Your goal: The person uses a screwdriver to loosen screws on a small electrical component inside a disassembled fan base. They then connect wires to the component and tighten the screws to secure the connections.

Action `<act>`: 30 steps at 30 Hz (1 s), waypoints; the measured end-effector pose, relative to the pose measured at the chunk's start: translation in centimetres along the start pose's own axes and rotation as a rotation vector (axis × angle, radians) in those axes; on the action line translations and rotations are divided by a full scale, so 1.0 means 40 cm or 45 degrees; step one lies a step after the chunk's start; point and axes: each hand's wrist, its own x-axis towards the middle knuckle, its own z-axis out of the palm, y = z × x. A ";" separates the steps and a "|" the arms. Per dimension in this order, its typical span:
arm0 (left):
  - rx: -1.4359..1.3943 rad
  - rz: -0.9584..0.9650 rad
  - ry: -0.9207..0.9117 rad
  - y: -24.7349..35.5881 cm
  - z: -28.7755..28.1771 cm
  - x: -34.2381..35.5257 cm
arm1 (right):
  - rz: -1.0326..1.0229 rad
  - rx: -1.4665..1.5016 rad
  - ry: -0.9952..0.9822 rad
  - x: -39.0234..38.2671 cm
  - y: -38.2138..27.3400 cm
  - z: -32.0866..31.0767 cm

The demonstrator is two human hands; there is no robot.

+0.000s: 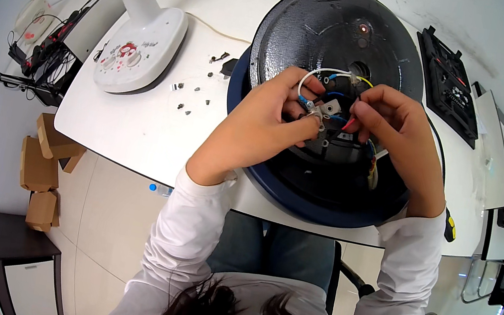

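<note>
My left hand (256,123) is closed around a small metal part with wires (326,110), thumb on its near side. Close by on the right, my right hand (408,132) pinches a red-sleeved wire end (349,123) between thumb and fingers. A white wire (310,77) arches over the metal part, with blue and yellow wires beside it. Both hands are above an opened round appliance: a glossy black disc (297,34) stands tilted at the back, and a dark blue round shell (297,207) lies beneath. My fingers hide some of the wiring.
On the left of the white table (134,137) stands a white fan base (139,53). Small dark pieces (187,111) lie scattered between it and the appliance. An open black tool case (447,84) lies at the right, and a yellow-black handle (450,226) at the right front edge.
</note>
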 end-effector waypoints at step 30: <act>-0.097 0.058 -0.039 0.007 -0.010 -0.012 | -0.254 0.092 0.158 0.022 0.034 0.048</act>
